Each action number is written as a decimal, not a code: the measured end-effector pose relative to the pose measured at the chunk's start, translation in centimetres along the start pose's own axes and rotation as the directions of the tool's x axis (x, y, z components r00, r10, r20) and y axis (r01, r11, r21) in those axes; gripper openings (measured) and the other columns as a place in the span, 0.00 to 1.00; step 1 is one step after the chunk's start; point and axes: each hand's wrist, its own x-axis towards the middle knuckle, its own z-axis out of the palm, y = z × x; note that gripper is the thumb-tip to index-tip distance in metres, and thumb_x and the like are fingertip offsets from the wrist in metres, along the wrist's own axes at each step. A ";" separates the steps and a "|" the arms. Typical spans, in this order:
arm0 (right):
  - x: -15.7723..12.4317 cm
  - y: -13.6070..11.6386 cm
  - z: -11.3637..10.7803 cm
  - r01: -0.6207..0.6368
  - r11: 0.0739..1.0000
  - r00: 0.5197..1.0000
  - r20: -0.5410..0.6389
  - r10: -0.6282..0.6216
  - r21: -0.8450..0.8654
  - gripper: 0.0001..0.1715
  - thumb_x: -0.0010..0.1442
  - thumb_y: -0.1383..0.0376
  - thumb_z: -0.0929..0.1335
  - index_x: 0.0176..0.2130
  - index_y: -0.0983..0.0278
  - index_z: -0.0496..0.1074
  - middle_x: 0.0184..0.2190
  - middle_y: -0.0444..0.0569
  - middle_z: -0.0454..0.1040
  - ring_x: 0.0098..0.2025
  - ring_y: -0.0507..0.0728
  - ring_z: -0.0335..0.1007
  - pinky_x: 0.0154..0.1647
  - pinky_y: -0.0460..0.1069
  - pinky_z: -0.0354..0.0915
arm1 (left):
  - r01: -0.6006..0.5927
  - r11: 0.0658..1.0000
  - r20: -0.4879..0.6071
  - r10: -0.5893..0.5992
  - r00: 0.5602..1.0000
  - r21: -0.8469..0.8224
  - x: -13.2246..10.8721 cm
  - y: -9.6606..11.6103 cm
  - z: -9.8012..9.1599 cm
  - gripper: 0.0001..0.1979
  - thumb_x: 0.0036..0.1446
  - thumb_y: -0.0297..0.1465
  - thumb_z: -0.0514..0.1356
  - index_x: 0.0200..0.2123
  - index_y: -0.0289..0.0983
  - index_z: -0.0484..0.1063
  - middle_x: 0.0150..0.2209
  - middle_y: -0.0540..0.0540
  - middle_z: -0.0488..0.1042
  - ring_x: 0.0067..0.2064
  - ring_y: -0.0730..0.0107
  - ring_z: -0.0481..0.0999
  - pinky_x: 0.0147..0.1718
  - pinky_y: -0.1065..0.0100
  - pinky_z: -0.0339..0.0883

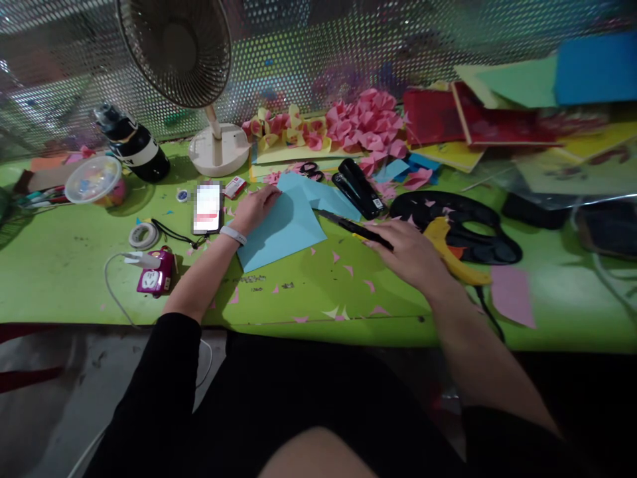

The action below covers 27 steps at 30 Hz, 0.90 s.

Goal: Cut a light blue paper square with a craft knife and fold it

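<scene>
My left hand (256, 207), with a pale band on the wrist, has its fingers curled together and pressed on the upper left of a light blue sheet of paper (286, 232). Another light blue piece (334, 199) lies at the sheet's upper right, partly folded or bent. My right hand (408, 252) is closed around a black utility knife (365, 234). Its tip points left, close to the right edge of the blue paper. A black stapler (355, 189) and black-handled scissors (311, 171) lie just beyond the paper.
A fan (219, 149), phone (207, 207), bottle (137, 149) and lidded tub (97, 182) stand left. Tape (143, 235) and a purple power adapter (156, 275) lie nearer. Pink folded paper pieces (368, 123) are heaped behind. A black tray (488, 229) and banana-shaped yellow object (450, 255) sit right.
</scene>
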 end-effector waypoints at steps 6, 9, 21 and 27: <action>0.0 0.1 0.1 -0.016 1.000 1.000 -0.004 0.016 0.013 0.23 0.73 0.53 0.65 0.58 0.57 0.79 0.50 0.56 0.82 0.55 0.70 0.76 0.58 0.70 0.71 | -0.013 0.988 0.083 0.026 0.996 -0.154 -0.2 0.4 -0.4 0.19 0.56 0.42 0.74 0.45 0.38 0.80 0.38 0.44 0.82 0.37 0.64 0.78 0.37 0.66 0.68; 0.0 -0.2 0.1 -0.021 1.000 0.999 -0.031 0.021 0.018 0.23 0.73 0.53 0.65 0.58 0.57 0.79 0.50 0.57 0.82 0.56 0.71 0.76 0.58 0.70 0.72 | 0.037 0.974 0.128 -0.009 0.992 -0.224 -0.1 0.4 -0.4 0.13 0.59 0.41 0.71 0.31 0.38 0.78 0.29 0.47 0.77 0.31 0.67 0.73 0.32 0.66 0.63; -0.1 -0.4 -1.5 -0.038 0.999 0.994 -0.101 0.037 -0.006 0.22 0.74 0.52 0.64 0.58 0.56 0.79 0.49 0.57 0.81 0.54 0.71 0.76 0.57 0.69 0.72 | 0.045 0.913 0.098 -0.006 0.995 -0.406 0.5 0.1 -0.7 0.24 0.63 0.43 0.67 0.22 0.39 0.63 0.22 0.53 0.55 0.25 0.73 0.53 0.26 0.65 0.47; -0.5 0.2 -2.8 -0.032 0.999 0.999 -0.041 0.032 0.006 0.22 0.74 0.52 0.64 0.59 0.52 0.79 0.50 0.56 0.80 0.55 0.71 0.76 0.56 0.70 0.72 | 0.140 0.862 0.124 -0.091 0.988 -0.487 0.7 -0.6 -1.3 0.24 0.62 0.46 0.68 0.23 0.39 0.66 0.22 0.52 0.56 0.24 0.75 0.51 0.24 0.65 0.43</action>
